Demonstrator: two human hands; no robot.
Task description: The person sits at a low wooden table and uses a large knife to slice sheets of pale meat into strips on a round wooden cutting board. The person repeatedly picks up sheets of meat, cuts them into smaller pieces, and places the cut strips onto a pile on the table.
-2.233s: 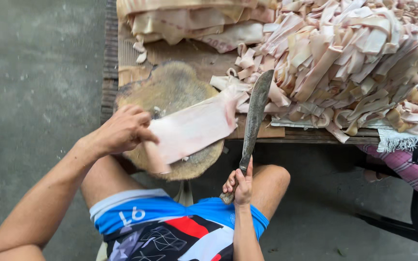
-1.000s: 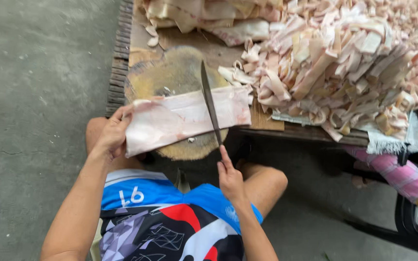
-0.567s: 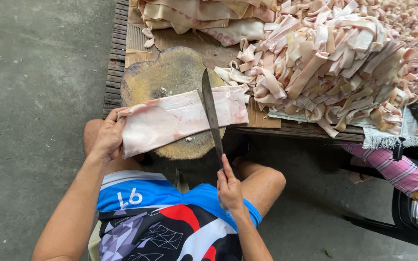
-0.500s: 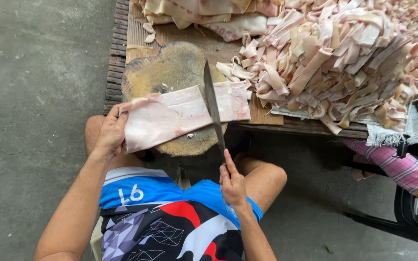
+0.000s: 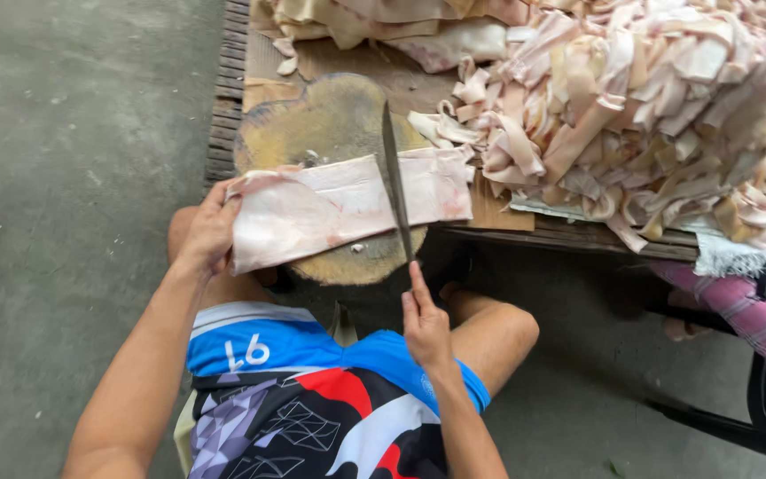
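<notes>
The knife (image 5: 395,184), gripped in the right hand (image 5: 425,324), has been brought down across the pale slab (image 5: 339,208), whose end is pinned on the chopping block (image 5: 312,120) by the closed left hand (image 5: 209,232) (cut strips (image 5: 631,115) heaped on the bench (image 5: 569,232)).

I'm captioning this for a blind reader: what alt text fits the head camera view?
A right hand draws a long dark knife across a pale pink slab of pork skin on a round wooden chopping block, while the left hand holds the slab's end. A heap of cut pale skin strips covers the wooden table behind.
</notes>
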